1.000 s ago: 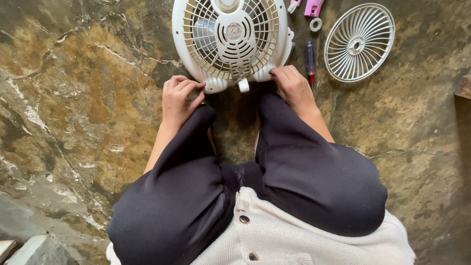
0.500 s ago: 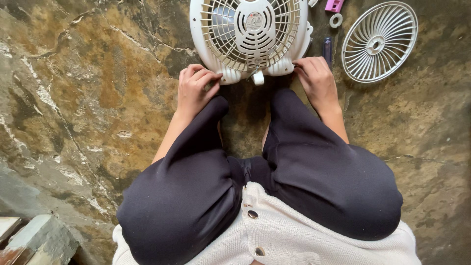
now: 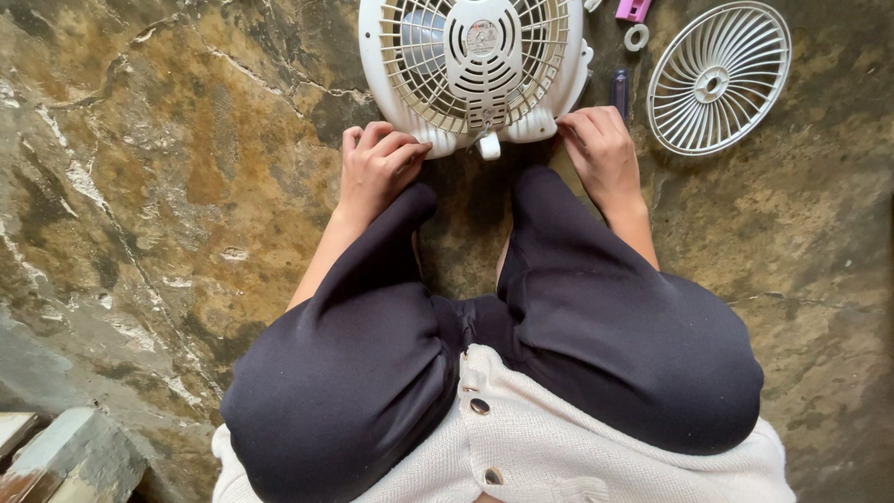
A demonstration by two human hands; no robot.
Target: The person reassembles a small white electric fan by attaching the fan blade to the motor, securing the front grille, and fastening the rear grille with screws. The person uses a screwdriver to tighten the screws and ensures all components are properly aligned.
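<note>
Little moved since half a second ago: left hand [image 3: 377, 168] curled a shade tighter, still pinching the lower rim of the white fan [image 3: 475, 70] at 7 o'clock. Right hand [image 3: 603, 154] closed likewise on the rim at 5 o'clock. Fan lying on the stone floor [image 3: 168, 186], steadied. At 3 o'clock, loose grille [image 3: 719, 76], screwdriver [image 3: 620, 91].
</note>
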